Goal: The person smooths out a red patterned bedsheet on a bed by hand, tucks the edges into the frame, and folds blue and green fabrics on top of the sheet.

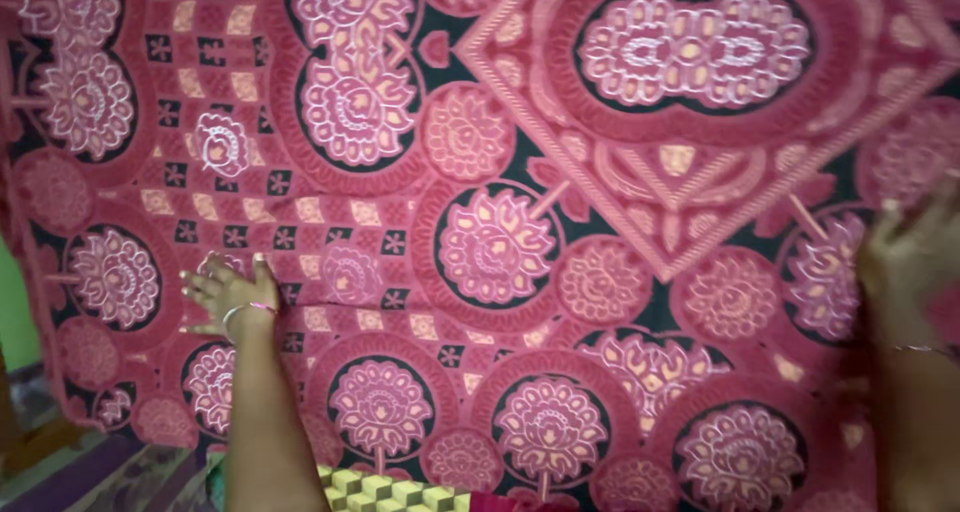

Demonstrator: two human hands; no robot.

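A large red and pink cloth with flower medallions and a diamond panel fills nearly the whole view, spread out flat. My left hand lies on it at the lower left, palm down with fingers spread, a thin bangle on the wrist. At the right edge my right hand rests on the cloth, blurred, fingers bent against the fabric. I cannot tell whether it pinches the cloth.
Under the cloth's lower edge shows a fabric with a yellow-green cube pattern. A green surface and striped purple and green bedding appear at the lower left corner.
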